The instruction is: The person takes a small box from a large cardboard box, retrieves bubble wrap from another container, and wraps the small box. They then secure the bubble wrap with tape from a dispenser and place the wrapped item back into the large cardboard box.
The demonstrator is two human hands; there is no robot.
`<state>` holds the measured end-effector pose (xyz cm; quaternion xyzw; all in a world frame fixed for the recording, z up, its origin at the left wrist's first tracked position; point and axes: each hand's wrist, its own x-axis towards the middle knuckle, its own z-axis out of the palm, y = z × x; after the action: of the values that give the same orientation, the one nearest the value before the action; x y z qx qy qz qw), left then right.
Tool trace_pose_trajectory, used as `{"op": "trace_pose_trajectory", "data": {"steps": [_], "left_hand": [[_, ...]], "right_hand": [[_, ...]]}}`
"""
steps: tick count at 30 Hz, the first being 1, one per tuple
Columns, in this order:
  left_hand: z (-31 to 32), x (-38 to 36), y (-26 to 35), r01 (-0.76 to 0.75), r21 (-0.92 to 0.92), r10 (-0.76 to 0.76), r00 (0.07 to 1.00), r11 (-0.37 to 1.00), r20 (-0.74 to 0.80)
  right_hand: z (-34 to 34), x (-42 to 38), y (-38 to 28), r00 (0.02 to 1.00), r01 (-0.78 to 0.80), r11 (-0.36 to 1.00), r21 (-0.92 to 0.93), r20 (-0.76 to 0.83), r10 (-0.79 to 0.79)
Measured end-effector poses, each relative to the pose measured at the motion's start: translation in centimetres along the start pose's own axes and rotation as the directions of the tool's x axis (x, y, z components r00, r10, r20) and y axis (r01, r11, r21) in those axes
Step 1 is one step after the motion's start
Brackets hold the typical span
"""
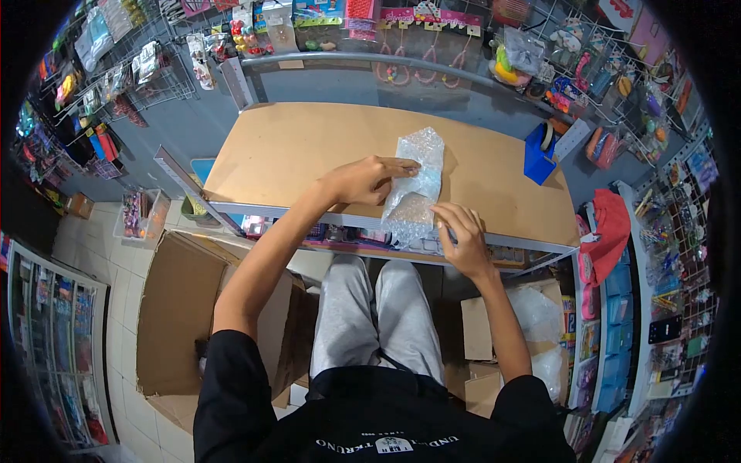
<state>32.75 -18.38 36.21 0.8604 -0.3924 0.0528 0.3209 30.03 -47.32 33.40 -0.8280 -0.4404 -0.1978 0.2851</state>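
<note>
I am midway through wrapping, my left hand [363, 181] pressing flat on the bubble wrap [417, 185] at the counter's [293, 147] near edge while my right hand [461, 231] pinches its lower corner, fingers closed; next I judge the fold needs tucking tight.

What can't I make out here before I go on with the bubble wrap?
- Head view: what is inside the bubble wrap; only a brownish patch shows through the plastic.
- What the right hand holds; its fingers cover all but a thin dark tip.
- Left hand: its palm side is hidden by the hand itself.
- Blue tape holder: too small for detail.
- Wall goods: blurred and warped at the edges.
</note>
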Motion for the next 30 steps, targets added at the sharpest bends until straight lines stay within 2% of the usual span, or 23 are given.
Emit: {"op": "trace_pose_trajectory", "data": {"steps": [6,11,15,20,26,30], "left_hand": [[0.4,-0.2,0.1,-0.056,0.045,0.059,0.995,0.997,-0.075],[1.0,-0.3,0.2,-0.012,0.021,0.015,0.99,1.0,-0.142],[1.6,-0.3,0.4,0.031,-0.021,-0.035,0.982,0.999,-0.184],[2.1,-0.2,0.1,-0.007,0.01,0.01,0.973,1.0,-0.231],[2.2,-0.4,0.4,0.016,-0.005,-0.017,0.975,1.0,-0.223],[2.1,-0.4,0.4,0.026,-0.058,-0.038,0.975,0.998,-0.218]], "right_hand": [[0.7,0.8,-1.2,1.0,-0.015,0.999,-0.052,0.017,0.016],[1.4,1.1,-1.1,1.0,-0.023,0.993,-0.112,-0.015,0.022],[1.0,1.9,-1.6,1.0,-0.007,0.995,-0.102,-0.015,0.006],[1.0,2.9,-1.6,0.999,-0.033,0.998,-0.055,-0.019,0.032],[1.7,3.2,-0.5,0.992,-0.024,0.999,-0.028,-0.127,0.02],[2.1,3.7,-0.7,0.975,-0.093,0.995,0.047,-0.196,0.1]]}}
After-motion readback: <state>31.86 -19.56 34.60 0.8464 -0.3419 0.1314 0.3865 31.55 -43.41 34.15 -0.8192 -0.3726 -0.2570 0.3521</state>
